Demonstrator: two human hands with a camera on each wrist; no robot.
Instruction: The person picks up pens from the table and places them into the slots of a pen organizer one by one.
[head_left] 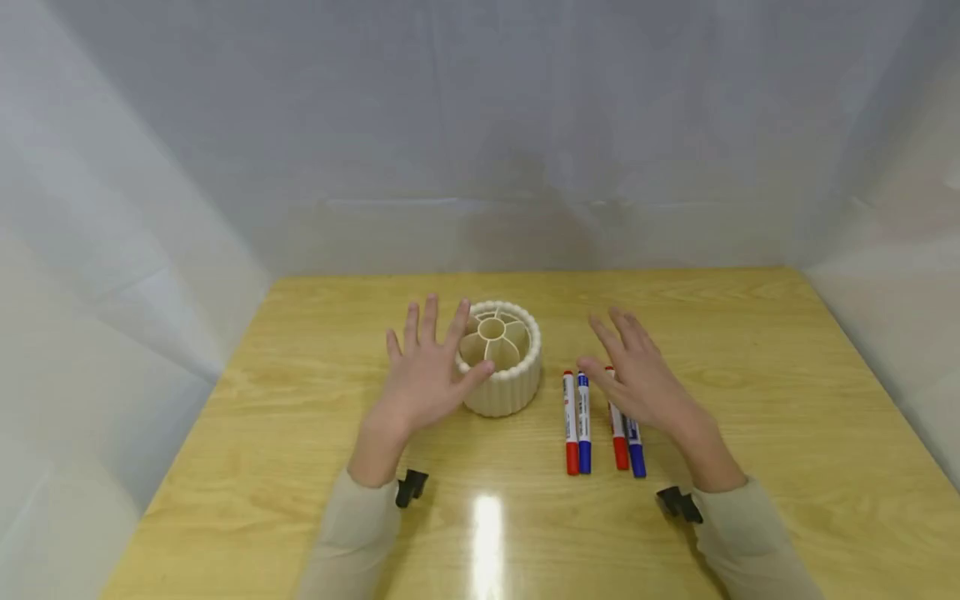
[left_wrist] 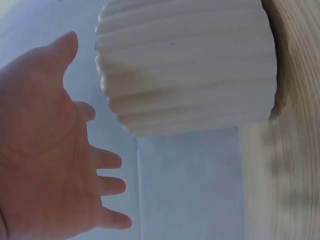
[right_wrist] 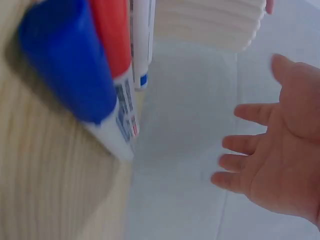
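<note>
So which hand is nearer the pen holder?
Left. The left hand is right beside the pen holder, open, on its left side. The right hand hovers over the markers, further off to the holder's right.

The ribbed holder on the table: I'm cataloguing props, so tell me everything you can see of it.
The ribbed holder is a short, round, cream-white cylinder with vertical ridges all round its wall, matte like plastic or ceramic. Its open top shows a small centre ring with spokes dividing it into compartments, all empty. It stands upright on the wooden table, left of four markers. The left hand is open close beside it; whether the thumb touches it is unclear.
</note>
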